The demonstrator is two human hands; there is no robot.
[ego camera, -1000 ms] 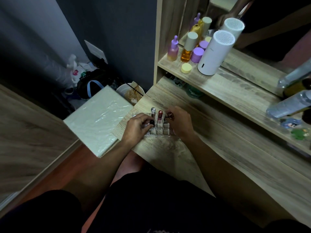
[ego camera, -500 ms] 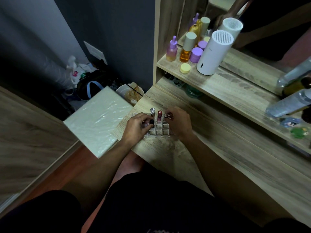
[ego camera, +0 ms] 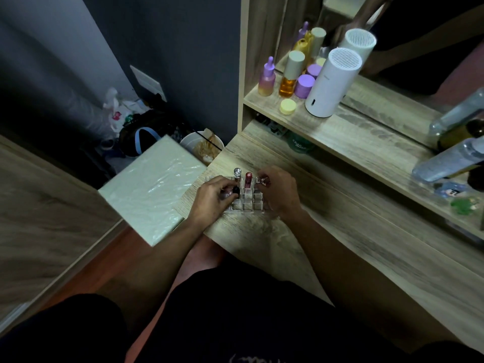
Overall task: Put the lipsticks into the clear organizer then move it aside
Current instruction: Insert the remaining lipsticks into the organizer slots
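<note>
Left hand (ego camera: 213,199) pinches dark lipstick (ego camera: 235,190) over organizer (ego camera: 247,204).

I could read very little. On the red lipstick (ego camera: 248,179) standing upright in the clear organizer (ego camera: 247,203) near the middle of the frame, the cap carried a small white mark that looked like "10", though I could not be sure. A green round container (ego camera: 298,145) under the shelf, right of centre, bore pale lettering too blurred to make out. The white cylinder (ego camera: 331,83) on the shelf showed a faint grey mark I could not read.
</note>
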